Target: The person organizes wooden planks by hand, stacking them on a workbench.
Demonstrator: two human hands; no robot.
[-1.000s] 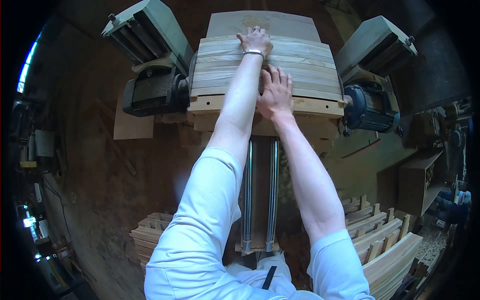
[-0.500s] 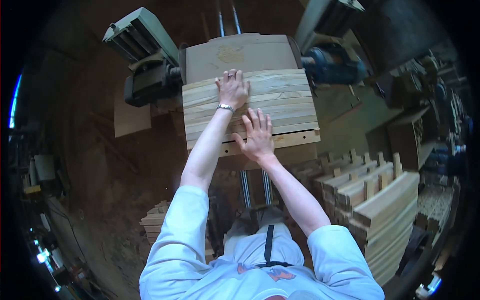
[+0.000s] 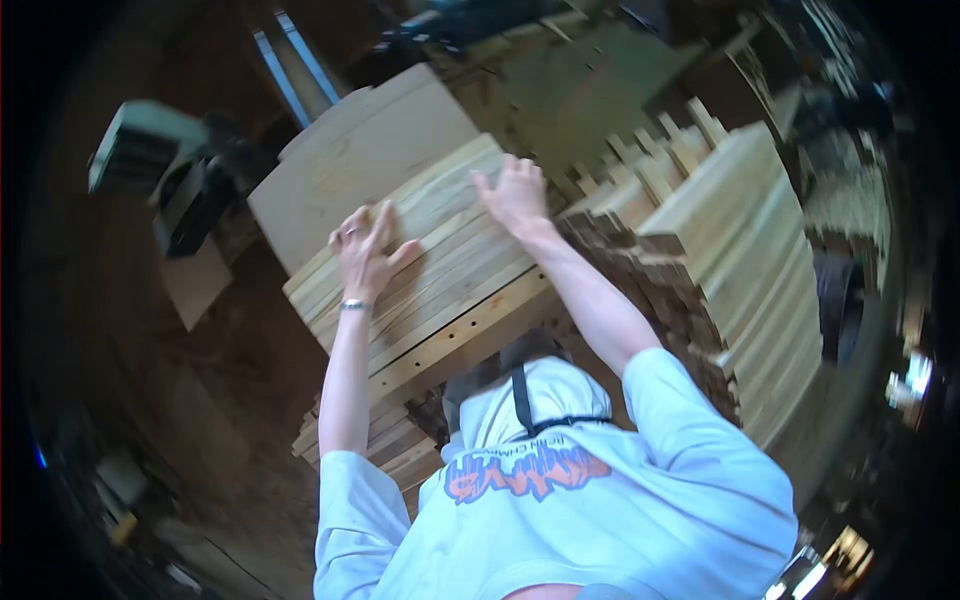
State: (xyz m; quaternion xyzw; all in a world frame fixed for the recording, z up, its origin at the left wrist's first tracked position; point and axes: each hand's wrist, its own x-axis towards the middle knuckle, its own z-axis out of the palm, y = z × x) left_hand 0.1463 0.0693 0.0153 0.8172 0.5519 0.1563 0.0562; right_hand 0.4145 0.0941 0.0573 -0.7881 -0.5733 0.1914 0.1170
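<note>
Light wooden strips [image 3: 440,245] lie side by side on a board on the machine table, slanting up to the right in view. My left hand [image 3: 366,258] rests on the left part of the strips, its fingers spread and the thumb pointing right. At their right end is my right hand [image 3: 517,200], with the thumb apart from the fingers over the end edge; blur hides how firmly it touches. Along the near side runs a wooden bar [image 3: 470,328] with several dark holes, separated from the strips by a dark gap.
Stacked wooden boards [image 3: 745,220] with spacer sticks stand close at my right. A smaller pile of strips [image 3: 400,445] is low on the left. Beyond the strips is the bare table plate [image 3: 365,150], with metal rails [image 3: 295,65] behind. A machine unit [image 3: 150,150] stands at upper left.
The view has turned, so the table now looks tilted and further left. My right hand has moved from the near middle of the strips to their right end. My left hand has shifted toward the left end.
</note>
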